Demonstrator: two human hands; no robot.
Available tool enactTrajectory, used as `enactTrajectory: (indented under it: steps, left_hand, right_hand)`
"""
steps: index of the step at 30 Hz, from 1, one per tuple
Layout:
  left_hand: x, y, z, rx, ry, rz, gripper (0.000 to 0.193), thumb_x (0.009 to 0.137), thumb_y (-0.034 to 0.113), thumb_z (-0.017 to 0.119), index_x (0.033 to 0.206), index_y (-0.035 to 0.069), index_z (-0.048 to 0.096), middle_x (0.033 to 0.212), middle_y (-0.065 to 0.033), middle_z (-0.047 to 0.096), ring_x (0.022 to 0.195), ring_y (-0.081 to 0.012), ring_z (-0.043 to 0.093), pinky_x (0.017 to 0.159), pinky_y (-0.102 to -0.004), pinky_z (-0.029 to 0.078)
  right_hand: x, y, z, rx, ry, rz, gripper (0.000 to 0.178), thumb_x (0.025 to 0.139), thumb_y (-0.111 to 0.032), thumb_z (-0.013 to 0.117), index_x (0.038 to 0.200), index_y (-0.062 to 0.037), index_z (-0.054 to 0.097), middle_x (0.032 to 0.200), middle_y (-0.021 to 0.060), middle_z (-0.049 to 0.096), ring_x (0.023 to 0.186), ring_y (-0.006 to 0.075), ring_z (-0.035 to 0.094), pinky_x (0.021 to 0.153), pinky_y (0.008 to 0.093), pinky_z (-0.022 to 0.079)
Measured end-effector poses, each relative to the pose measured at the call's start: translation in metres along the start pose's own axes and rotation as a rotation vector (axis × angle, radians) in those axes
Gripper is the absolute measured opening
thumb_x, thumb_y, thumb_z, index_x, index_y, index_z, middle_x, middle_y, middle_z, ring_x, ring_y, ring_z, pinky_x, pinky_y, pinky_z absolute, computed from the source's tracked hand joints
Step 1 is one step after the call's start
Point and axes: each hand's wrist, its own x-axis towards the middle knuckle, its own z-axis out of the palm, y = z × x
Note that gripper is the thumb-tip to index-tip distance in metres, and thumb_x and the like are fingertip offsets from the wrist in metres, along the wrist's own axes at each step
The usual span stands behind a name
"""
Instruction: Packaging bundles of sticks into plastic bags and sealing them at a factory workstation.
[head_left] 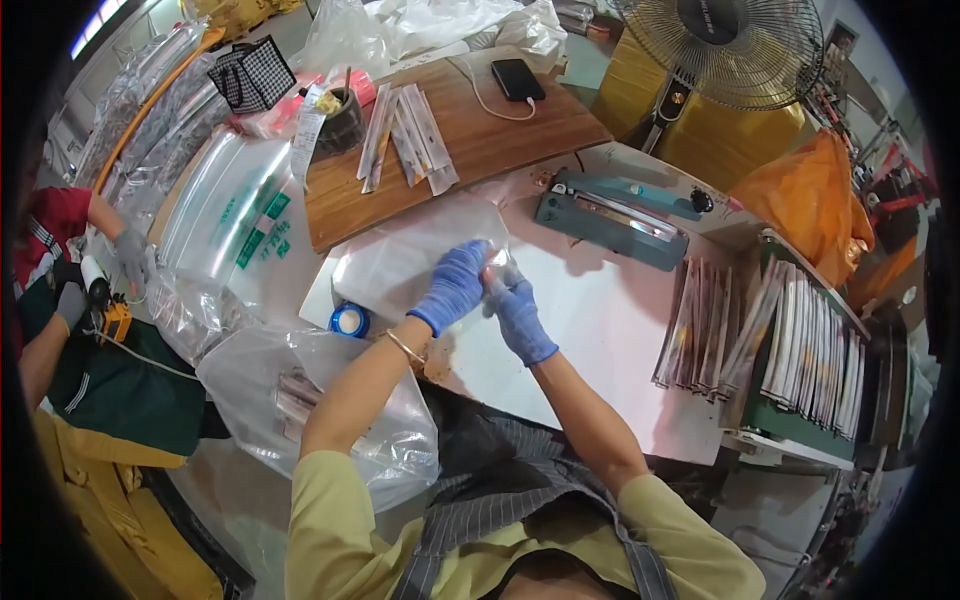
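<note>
My left hand, in a blue knit glove, has its fingers closed at the right edge of a clear plastic bag lying on the white worktop. My right hand, gloved the same way, meets it there, and its fingers are closed on the clear plastic too. The fingertips of both hands are partly hidden. Just left of my left forearm sits a round blue container with a pale middle. Beyond my right hand stands a grey-green bag sealer with a long arm.
Slim packets stand in rows at right, others in a green tray. A wooden board holds a phone and slim packets. A fan stands behind. At left are plastic sheets and a co-worker's gloved hand.
</note>
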Motion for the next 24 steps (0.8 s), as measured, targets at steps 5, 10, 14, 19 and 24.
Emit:
enactTrajectory:
  steps: [5,10,14,19,24]
  left_hand:
    - [0.015,-0.016,-0.038,0.264,-0.160,-0.361,0.020,0.084,0.021,0.047,0.083,0.002,0.054,0.076,-0.0204,0.058,0.073,-0.0387,0.055,0.068,-0.0441,0.044]
    - [-0.002,-0.013,-0.039,0.244,-0.028,-0.348,0.024,0.085,0.025,0.047,0.078,0.003,0.052,0.072,-0.0214,0.056,0.071,-0.0393,0.055,0.065,-0.0461,0.043]
    - [0.001,0.000,-0.035,0.105,-0.054,-0.408,0.024,0.086,0.025,0.047,0.078,0.002,0.051,0.073,-0.0219,0.056,0.072,-0.0401,0.054,0.065,-0.0456,0.043]
    - [0.021,-0.020,-0.066,0.108,0.094,-0.586,0.020,0.084,0.023,0.049,0.077,0.004,0.052,0.075,-0.0186,0.055,0.071,-0.0361,0.053,0.067,-0.0423,0.042]
    - [0.014,0.049,-0.073,0.417,-0.038,0.160,0.015,0.075,0.024,0.057,0.084,0.011,0.057,0.110,-0.0126,0.047,0.103,-0.0317,0.044,0.095,-0.0496,0.028]
  right_hand:
    - [0.026,-0.003,-0.030,-0.307,0.262,-0.309,0.011,0.081,-0.007,0.059,0.074,-0.0005,0.054,0.063,0.0001,0.049,0.055,0.0062,0.039,0.052,0.0235,0.037]
    - [0.007,-0.014,-0.015,0.121,0.139,-0.056,0.014,0.086,-0.017,0.055,0.089,-0.0030,0.052,0.069,0.0042,0.055,0.051,0.0096,0.047,0.044,0.0225,0.039]
    - [0.002,-0.015,-0.003,-0.123,-0.053,-0.009,0.018,0.083,-0.018,0.059,0.086,-0.0010,0.053,0.065,0.0027,0.053,0.049,0.0089,0.045,0.042,0.0230,0.036]
    - [0.028,-0.001,-0.029,-0.398,0.234,-0.303,0.022,0.082,-0.016,0.056,0.067,0.0002,0.054,0.055,-0.0014,0.047,0.051,0.0063,0.037,0.044,0.0258,0.031]
    - [-0.006,-0.017,-0.003,-0.285,0.247,-0.125,0.034,0.086,-0.019,0.054,0.060,0.0012,0.054,0.052,-0.0029,0.044,0.050,0.0062,0.035,0.046,0.0266,0.031]
